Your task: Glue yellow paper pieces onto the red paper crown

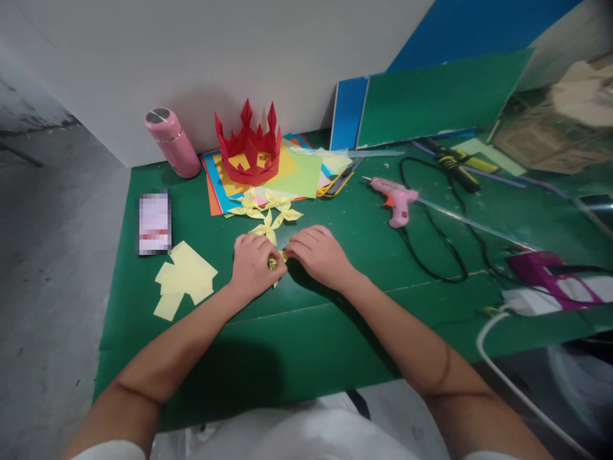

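Between my two hands is a small folded yellow paper piece (274, 263), mostly covered by fingers. My left hand (256, 262) curls round its left side, thumb and fingers closed on it. From the right, my right hand (320, 257) pinches its edge with bent fingers. Just beyond my fingertips lie several folded yellow paper flowers (266, 225). Loose yellow paper pieces (186, 279) are spread overlapping to the left of my left hand.
A red paper crown (251, 156) stands on coloured paper sheets (306, 176). Behind the phone (154, 223) is a pink bottle (173, 144). A utility knife (341, 179), pink glue gun (395, 199), black cable (433, 278) and power strip (550, 281) occupy the right side of the green table (306, 345).
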The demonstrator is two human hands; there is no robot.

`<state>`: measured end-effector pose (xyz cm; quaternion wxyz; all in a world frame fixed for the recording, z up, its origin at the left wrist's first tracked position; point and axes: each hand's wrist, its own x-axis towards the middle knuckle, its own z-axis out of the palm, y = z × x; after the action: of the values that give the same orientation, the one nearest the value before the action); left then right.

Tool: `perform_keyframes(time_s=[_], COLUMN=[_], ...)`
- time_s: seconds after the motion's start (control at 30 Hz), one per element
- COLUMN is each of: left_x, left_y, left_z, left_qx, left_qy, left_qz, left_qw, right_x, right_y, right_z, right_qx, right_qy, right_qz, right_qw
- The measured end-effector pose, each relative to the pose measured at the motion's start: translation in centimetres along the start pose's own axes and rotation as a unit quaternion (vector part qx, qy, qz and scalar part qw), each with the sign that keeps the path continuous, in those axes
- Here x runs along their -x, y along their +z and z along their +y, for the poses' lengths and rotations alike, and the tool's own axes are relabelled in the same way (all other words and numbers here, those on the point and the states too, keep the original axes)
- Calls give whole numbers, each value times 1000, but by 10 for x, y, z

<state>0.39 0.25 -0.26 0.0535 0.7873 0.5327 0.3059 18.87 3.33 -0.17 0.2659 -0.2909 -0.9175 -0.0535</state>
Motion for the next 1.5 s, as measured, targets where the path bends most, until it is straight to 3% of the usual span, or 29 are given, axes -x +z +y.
perform_keyframes(time_s=[0.27, 0.63, 0.83, 1.03, 1.17, 1.27, 1.37, 1.5], left_x=[0, 1, -1, -34, -56, -64, -66, -57], left_y=[-2, 1, -9, -17, -7, 3, 12, 23], left_z=[0, 2, 8, -29, -64, -73, -65, -34], left_qx=[1, -14, 59, 85, 89, 65, 32, 20], left_qy=[15, 20, 7, -83, -88, -70, -29, 16], left_qz=[-6, 8, 13, 64, -24, -88, -129, -156], left_qw=[1000, 1000, 998, 991, 992, 992, 991, 987], right_x=[0, 2, 5, 19, 27, 30, 32, 35], right_y=[-3, -4, -7, -18, -21, -22, -22, -25], right_z=[4, 5, 20, 58, 76, 82, 84, 89], right_qx=[20, -11, 12, 38, 49, 60, 67, 87], right_qy=[-7, 5, 19, 68, 101, 119, 148, 216], right_qz=[13, -19, -10, -28, -27, -26, -13, 42], right_qw=[1000, 1000, 1000, 997, 993, 991, 987, 972])
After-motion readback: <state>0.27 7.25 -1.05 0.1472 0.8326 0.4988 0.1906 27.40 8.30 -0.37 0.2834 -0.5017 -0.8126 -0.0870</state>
